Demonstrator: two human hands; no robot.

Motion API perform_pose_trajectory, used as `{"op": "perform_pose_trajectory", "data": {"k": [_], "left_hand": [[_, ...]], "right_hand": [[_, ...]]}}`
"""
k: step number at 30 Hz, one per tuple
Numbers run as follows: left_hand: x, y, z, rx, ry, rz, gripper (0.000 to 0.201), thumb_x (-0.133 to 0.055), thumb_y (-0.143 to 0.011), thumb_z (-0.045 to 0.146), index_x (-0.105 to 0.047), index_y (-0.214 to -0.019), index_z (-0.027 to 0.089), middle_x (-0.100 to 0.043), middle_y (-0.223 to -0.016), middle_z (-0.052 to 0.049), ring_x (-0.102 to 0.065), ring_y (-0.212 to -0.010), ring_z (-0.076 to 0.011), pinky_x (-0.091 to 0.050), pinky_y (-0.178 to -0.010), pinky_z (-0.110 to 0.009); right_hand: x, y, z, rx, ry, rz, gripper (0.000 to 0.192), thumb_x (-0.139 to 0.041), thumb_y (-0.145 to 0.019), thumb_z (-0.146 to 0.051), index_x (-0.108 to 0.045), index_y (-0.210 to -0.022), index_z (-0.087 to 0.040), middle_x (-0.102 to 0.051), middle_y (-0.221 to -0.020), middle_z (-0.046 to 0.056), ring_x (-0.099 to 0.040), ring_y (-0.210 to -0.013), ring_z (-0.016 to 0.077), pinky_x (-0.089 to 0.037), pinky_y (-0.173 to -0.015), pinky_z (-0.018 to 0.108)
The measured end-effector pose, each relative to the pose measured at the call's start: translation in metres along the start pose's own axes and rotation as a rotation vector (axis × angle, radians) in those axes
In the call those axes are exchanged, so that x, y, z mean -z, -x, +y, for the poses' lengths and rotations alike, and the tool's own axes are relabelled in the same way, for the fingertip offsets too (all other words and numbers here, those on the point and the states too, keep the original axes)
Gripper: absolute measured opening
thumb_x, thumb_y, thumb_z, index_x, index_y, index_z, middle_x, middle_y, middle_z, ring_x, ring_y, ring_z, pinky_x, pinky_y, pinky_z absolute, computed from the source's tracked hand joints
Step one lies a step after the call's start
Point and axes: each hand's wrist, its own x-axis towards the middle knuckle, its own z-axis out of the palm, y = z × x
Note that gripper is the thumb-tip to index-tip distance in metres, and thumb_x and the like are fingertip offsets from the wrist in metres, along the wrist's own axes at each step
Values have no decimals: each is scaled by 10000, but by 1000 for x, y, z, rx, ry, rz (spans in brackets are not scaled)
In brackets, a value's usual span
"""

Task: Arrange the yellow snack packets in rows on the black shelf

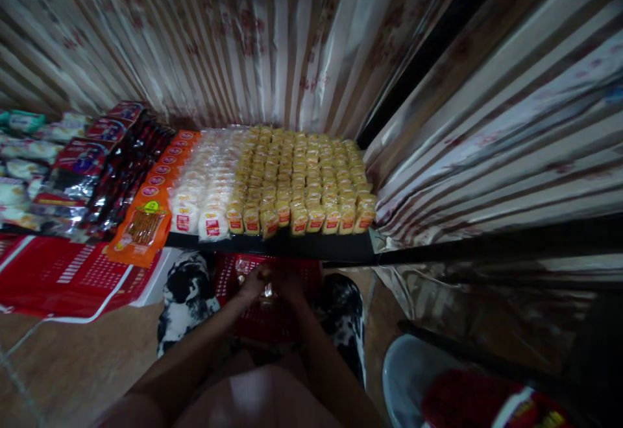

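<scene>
- I am holding my left hand (254, 283) and my right hand (288, 283) together, touching, over a red basket (272, 324) that is sitting between my knees.
- Both hands are closing around a small clear packet (267, 292); the light is dim, and I cannot tell which fingers are bearing it or how firmly.
- The packet is lying between the two palms, slightly nearer the left hand. Its long axis is too hidden to judge.
- Straight ahead of the grip and above it, a dark shelf (311, 246) is carrying yellow packets (302, 181) in tight rows running away from me, their labelled ends facing the grip.
- Just left of those, ahead of the left hand, white packets (209, 181) are standing in the same manner.
- Further left, orange packs (146, 220) are overhanging the shelf edge, with dark packs (121, 168) beyond them.
- The nearest row of yellow packets is lying directly forward of both hands, about equally near to each; the white row is nearer the left.
- A red sheet (58, 279) is lying well to the left of the grip.
- Striped curtains (487, 123) are hanging behind and to the right of the shelf.
- A grey stool (413, 369) is standing to the right, behind the grip.
</scene>
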Motion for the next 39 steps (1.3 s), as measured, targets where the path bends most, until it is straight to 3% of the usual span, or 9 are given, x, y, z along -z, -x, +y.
{"op": "perform_pose_trajectory", "data": {"k": [3, 7, 13, 16, 19, 24, 30, 35, 39], "left_hand": [[4, 16, 6, 47, 92, 19, 239, -587, -701, 82, -582, -924, 167, -627, -688, 16, -592, -609, -108, -483, -596, -214], [6, 36, 8, -10, 197, -1, 159, -611, -734, 207, -550, -876, 169, -587, -634, 41, -573, -557, -101, -463, -555, -207], [10, 61, 21, -153, 154, 13, 237, -641, -724, 311, -580, -901, 167, -638, -732, 2, -622, -703, -148, -492, -632, -240], [14, 74, 39, -233, 159, -78, 300, -640, -719, 282, -593, -993, 168, -679, -815, -25, -634, -757, -164, -505, -688, -267], [17, 82, 61, -317, 150, -164, 264, -647, -707, 283, -627, -936, 155, -694, -839, -45, -632, -753, -171, -504, -699, -275], [9, 77, 92, -412, 260, -82, 298, -665, -682, 324, -605, -899, 128, -663, -716, -24, -609, -644, -135, -488, -613, -232], [-4, 56, 111, -395, 241, -16, 316, -602, -739, 272, -573, -1010, 113, -587, -602, 24, -556, -518, -100, -449, -492, -192], [-2, 45, 110, -476, -16, 159, 354, -524, -786, 198, -568, -1135, 159, -658, -768, -20, -603, -592, -108, -501, -606, -223], [0, 42, 112, -510, -125, 140, 408, -472, -807, 180, -543, -1208, 181, -673, -770, -11, -609, -582, -111, -513, -673, -245]], "right_hand": [[7, 8, -1, -71, -23, -8, 182, -651, -708, -269, -662, -862, -175, -685, -792, 46, -649, -737, 202, -515, -653, 304], [15, 20, -9, -53, -151, 33, 325, -652, -660, -263, -627, -968, -161, -698, -915, 83, -657, -859, 228, -513, -775, 341], [35, 44, -37, 73, -178, 42, 250, -589, -735, -322, -612, -954, -203, -699, -910, 57, -653, -853, 221, -503, -822, 363], [48, 48, -55, 148, -160, 45, 257, -577, -751, -333, -611, -983, -227, -693, -948, 31, -641, -899, 212, -492, -848, 355], [58, 43, -73, 212, -171, 40, 283, -557, -763, -349, -612, -1013, -227, -689, -945, 25, -644, -858, 190, -505, -809, 323], [68, 24, -98, 188, -167, 91, 445, -553, -739, -336, -541, -1163, -201, -674, -895, 25, -612, -615, 129, -507, -583, 249], [71, 11, -110, 180, -17, 169, 305, -524, -757, -320, -594, -1020, -185, -668, -878, 16, -599, -610, 121, -475, -609, 243], [72, 0, -105, 218, 110, 299, 305, -513, -780, -320, -599, -1028, -165, -656, -866, 43, -590, -653, 141, -470, -669, 269], [66, -5, -102, 295, 144, 354, 311, -489, -806, -307, -598, -1059, -162, -647, -924, 63, -584, -672, 143, -469, -684, 269]]}}
